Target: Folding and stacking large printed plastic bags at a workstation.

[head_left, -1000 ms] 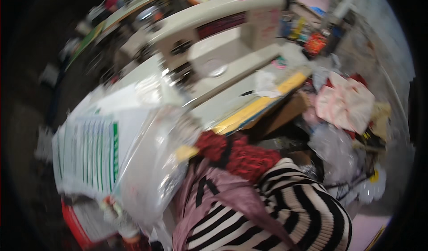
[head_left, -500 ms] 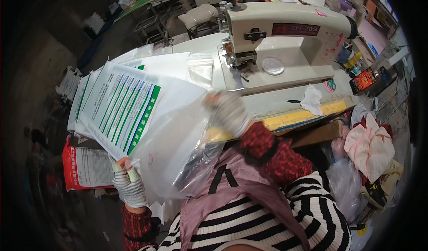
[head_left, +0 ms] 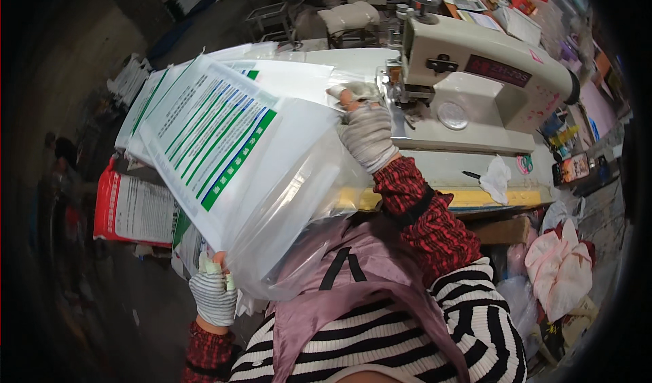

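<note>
A large white woven bag (head_left: 204, 135) with green and blue printed stripes lies slanted on top of a pile of like bags. A clear plastic liner (head_left: 299, 193) spreads out from its open end toward my lap. My left hand (head_left: 214, 291), in a striped fingerless glove, pinches the bag's near lower edge. My right hand (head_left: 370, 131), gloved the same way, is at the far side of the liner, just left of the sewing machine (head_left: 489, 63). Its fingers are bent at the small clear plastic pieces on the table, and what they grip is hidden.
A red and white printed bag (head_left: 139, 210) lies low at the left. To the right on the table are a white crumpled tissue (head_left: 496, 179), a black pen (head_left: 471, 174) and green-handled snips (head_left: 523, 164). A pink-white cloth (head_left: 560, 271) hangs at the right.
My right hand has moved from the liner's edge, away from me, to the table beside the sewing machine. My left hand still pinches the bag. The whole view has shifted a little.
</note>
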`<control>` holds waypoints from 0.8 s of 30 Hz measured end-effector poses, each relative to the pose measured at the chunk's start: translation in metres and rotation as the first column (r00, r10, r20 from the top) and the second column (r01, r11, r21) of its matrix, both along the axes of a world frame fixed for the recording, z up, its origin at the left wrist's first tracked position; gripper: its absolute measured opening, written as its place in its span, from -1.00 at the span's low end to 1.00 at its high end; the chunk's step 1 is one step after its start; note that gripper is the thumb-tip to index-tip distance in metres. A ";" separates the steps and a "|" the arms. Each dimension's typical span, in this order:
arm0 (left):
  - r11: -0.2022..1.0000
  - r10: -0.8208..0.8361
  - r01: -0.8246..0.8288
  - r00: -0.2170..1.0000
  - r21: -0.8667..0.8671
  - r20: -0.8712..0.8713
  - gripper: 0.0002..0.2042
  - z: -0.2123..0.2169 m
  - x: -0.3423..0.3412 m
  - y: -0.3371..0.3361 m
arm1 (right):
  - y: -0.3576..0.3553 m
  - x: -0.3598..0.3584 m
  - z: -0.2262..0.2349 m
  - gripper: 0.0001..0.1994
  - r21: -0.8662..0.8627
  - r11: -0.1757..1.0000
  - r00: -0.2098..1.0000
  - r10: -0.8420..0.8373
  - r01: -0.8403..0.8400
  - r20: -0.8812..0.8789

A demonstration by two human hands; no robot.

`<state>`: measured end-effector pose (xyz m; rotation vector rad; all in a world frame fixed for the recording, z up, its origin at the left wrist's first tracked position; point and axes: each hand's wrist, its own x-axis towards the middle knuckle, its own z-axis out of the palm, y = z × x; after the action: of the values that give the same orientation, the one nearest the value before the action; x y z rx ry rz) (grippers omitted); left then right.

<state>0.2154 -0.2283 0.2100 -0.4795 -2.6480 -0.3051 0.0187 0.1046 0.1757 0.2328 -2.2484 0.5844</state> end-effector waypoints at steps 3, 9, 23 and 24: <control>0.964 0.082 -0.081 0.997 -0.254 -0.008 -0.75 -0.001 0.021 -0.018 | -0.010 -0.009 0.006 -0.89 0.117 0.968 0.974 0.221 -0.224 0.040; 0.976 0.216 -0.216 0.976 -0.001 -0.014 -0.66 0.054 0.000 0.007 | -0.055 0.024 0.012 -0.88 0.311 0.873 0.910 0.281 -0.375 0.306; 0.956 0.293 -0.284 0.939 -0.072 0.183 -0.68 -0.045 -0.056 -0.117 | -0.063 0.100 -0.030 -0.84 0.215 0.781 0.785 0.484 -0.587 0.386; 0.942 0.335 -0.325 0.921 -0.080 0.198 -0.67 -0.037 -0.057 -0.126 | -0.074 0.098 -0.030 -0.85 0.256 0.764 0.789 0.483 -0.592 0.379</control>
<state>0.1580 -0.3547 0.1728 -0.0058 -2.8846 -0.1981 0.1169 0.0306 0.1461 1.0916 -2.5712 0.5109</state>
